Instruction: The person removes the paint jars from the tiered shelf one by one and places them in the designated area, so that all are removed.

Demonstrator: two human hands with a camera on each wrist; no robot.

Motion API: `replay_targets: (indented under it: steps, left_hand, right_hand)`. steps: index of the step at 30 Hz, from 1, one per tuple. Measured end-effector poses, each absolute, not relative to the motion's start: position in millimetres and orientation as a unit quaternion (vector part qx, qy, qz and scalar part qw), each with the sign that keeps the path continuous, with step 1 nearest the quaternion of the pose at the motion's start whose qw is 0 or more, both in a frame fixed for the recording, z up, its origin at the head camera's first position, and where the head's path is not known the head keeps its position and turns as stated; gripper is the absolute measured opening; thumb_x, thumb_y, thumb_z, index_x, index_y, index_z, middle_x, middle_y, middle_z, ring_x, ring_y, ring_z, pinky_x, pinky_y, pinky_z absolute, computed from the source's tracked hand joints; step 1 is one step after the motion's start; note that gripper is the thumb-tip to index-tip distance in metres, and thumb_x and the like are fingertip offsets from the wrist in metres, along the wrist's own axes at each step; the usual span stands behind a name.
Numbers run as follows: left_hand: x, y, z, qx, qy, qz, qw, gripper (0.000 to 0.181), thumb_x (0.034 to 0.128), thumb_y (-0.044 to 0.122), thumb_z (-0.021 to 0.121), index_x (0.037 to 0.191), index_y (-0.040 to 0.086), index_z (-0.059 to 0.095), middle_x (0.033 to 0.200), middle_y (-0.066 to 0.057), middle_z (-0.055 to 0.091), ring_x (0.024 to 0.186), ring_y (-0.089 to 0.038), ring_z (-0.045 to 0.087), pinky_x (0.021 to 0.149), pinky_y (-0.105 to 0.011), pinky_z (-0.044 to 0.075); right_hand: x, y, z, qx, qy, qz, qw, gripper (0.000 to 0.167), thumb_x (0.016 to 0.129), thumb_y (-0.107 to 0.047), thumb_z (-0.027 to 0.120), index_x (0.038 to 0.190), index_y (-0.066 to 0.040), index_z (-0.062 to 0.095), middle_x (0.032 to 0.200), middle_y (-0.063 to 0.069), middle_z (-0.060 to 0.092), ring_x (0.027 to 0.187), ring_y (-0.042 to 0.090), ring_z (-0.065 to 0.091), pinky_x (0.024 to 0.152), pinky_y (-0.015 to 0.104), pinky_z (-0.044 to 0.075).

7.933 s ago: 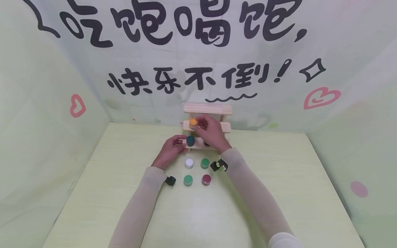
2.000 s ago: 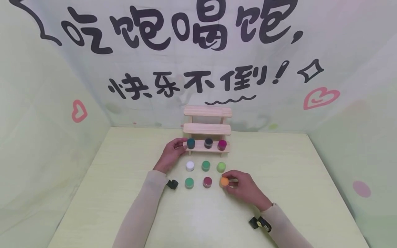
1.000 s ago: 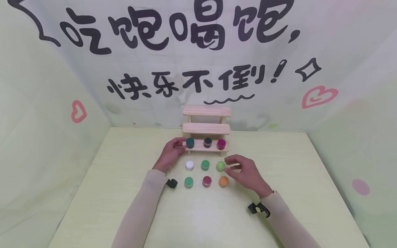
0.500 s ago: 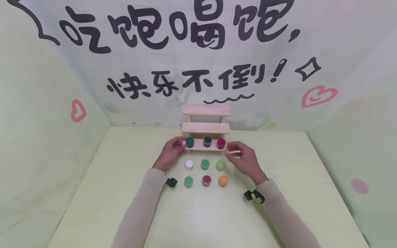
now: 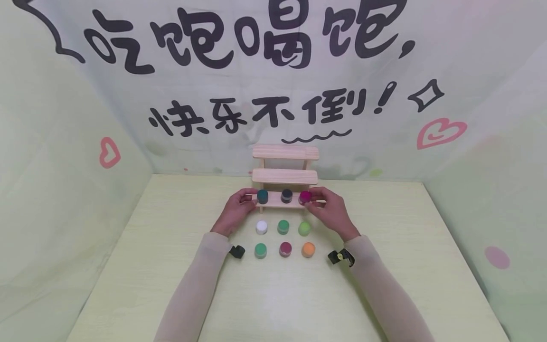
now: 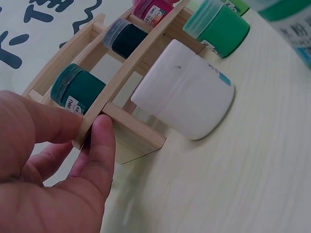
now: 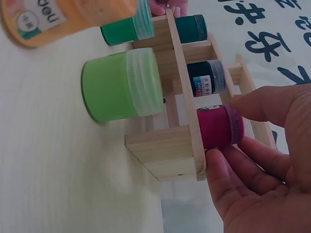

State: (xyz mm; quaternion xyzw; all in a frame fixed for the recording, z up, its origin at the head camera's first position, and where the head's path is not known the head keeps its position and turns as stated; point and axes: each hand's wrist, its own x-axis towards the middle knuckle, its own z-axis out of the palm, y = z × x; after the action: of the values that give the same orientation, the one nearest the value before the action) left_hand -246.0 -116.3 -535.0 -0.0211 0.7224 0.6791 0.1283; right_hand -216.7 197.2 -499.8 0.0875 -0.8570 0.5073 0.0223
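Magenta paint jar [image 5: 305,196] gripped at the right end of a three-tier wooden rack's [image 5: 285,176] lowest shelf [image 5: 274,200].
Head view: the rack is held by the left hand [image 5: 236,210], the jar by the right hand [image 5: 333,210]; six other paint jars [image 5: 283,227] are set out in front. Left wrist view: the shelf's end is pinched beside a teal jar [image 6: 79,90]. Right wrist view: the jar is clasped by thumb and fingers; grasping is judged the current step, and a lift clear of the dark jar [image 7: 206,78] seems called for.

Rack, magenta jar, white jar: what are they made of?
Rack: bare wood, matte; grain shows on the end panel. Magenta jar: likely plastic, slightly glossy; ribbed, moulded-looking lid, though glass isn't excluded. White jar: probably opaque plastic; smooth surface, soft sheen.
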Motion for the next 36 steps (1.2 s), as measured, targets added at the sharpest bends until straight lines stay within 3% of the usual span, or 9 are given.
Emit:
replay_targets:
  steps: [8,19,36]
  left_hand:
    - [-246,-115,-536,-0.022,0.732,0.669,0.125,0.037,0.0996,0.007,0.068,0.136,0.013,0.066,0.115,-0.009,0.057,0.101,-0.017,0.059,0.099,-0.036,0.060]
    - [-244,-115,-534,-0.020,0.733,0.669,0.122,0.037,0.0988,0.007,0.069,0.136,0.013,0.066,0.114,-0.008,0.057,0.101,-0.017,0.060,0.092,-0.029,0.060]
    - [-247,-117,-537,-0.020,0.727,0.674,0.126,0.038,0.0996,0.008,0.069,0.137,0.012,0.065,0.115,-0.008,0.058,0.101,-0.017,0.059,0.093,-0.028,0.060]
  right_hand:
    - [-221,193,-503,0.103,-0.875,0.473,0.022,0.049,0.094,-0.010,0.079,0.140,-0.003,0.065,0.125,0.019,0.074,0.111,0.032,0.071,0.094,0.039,0.065]
    - [-220,192,-503,0.104,-0.875,0.472,0.031,0.047,0.092,-0.010,0.082,0.136,-0.002,0.068,0.120,0.018,0.075,0.110,0.033,0.071,0.094,0.045,0.065]
    - [-196,186,-502,0.100,-0.862,0.497,-0.001,0.043,0.092,-0.012,0.082,0.133,-0.011,0.069,0.121,0.011,0.075,0.109,0.026,0.072,0.090,0.031,0.065]
